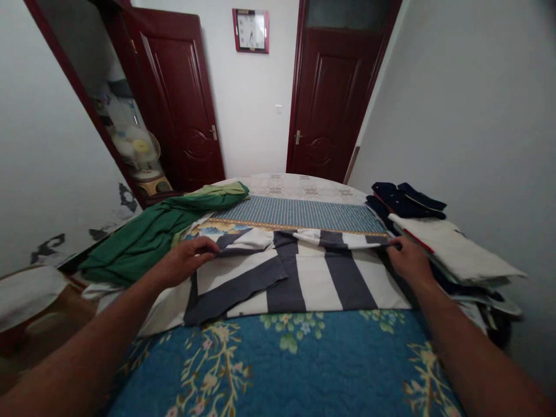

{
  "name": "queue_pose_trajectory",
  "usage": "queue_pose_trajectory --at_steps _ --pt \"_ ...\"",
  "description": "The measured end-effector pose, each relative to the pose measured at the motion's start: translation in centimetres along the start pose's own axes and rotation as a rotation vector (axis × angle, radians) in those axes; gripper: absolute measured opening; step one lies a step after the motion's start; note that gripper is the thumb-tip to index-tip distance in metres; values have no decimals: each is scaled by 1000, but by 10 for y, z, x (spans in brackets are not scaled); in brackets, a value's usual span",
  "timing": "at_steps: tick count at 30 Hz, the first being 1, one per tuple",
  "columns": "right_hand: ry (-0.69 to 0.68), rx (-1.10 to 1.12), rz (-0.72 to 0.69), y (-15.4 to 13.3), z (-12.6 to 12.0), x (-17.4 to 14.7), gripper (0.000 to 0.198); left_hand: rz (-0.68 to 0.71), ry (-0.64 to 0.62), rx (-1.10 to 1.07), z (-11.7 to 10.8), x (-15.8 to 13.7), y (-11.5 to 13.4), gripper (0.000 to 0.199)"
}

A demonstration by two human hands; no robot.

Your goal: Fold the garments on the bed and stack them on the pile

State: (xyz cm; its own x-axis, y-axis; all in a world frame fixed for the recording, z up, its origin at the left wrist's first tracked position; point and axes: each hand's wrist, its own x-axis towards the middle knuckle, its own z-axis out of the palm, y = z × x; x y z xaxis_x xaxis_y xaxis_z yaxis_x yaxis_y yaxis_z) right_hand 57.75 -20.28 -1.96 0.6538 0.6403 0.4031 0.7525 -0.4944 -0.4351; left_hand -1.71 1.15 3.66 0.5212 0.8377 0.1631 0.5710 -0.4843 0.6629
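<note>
While both arms reach forward from the near side, a striped garment (pixel 315 284) in white and dark grey lies spread across a counter (pixel 290 184), and it is the reference for every place here. At the garment's far left corner, the left hand (pixel 191 260) has a narrow grip, thumb and fingers closed on the raised, folded edge. At its far right corner, the right hand (pixel 410 259) has a similar narrow grip, pinching the same edge, which runs creased between the two hands. One flap, probably a sleeve though its shape is hard to read, slants across the garment's left part.

Nearer than the garment, a blue quilted cloth (pixel 304 365) shows flowers and leafy branches; beyond it runs a blue striped band (pixel 299 213). Left of the garment, a green garment (pixel 143 237) lies heaped. Right of it, a stack of clothes holds a cream folded piece (pixel 456 246), with a navy piece (pixel 406 200) at its far end. Well beyond the garment, a square clock (pixel 252 32) hangs between two dark red doors (pixel 174 104).
</note>
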Motion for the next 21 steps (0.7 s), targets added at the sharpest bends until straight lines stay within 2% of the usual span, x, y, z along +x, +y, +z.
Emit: queue_pose_trajectory --at_steps 4,8,12,16,18,21 --pt "21 -48 -62 10 11 -13 27 -14 -64 41 12 -35 -9 24" --pt "31 -98 -112 13 20 -15 28 -49 28 141 17 -42 -6 31" --pt "-14 -160 -179 18 29 -17 29 -81 149 259 27 -21 8 49" --pt "-15 -176 -254 26 36 -19 27 -114 65 343 54 14 26 55" --pt "-10 -166 -299 31 38 -19 27 -154 21 426 69 26 33 51" --pt "5 -155 -337 39 41 -20 29 -191 11 496 88 29 40 33"
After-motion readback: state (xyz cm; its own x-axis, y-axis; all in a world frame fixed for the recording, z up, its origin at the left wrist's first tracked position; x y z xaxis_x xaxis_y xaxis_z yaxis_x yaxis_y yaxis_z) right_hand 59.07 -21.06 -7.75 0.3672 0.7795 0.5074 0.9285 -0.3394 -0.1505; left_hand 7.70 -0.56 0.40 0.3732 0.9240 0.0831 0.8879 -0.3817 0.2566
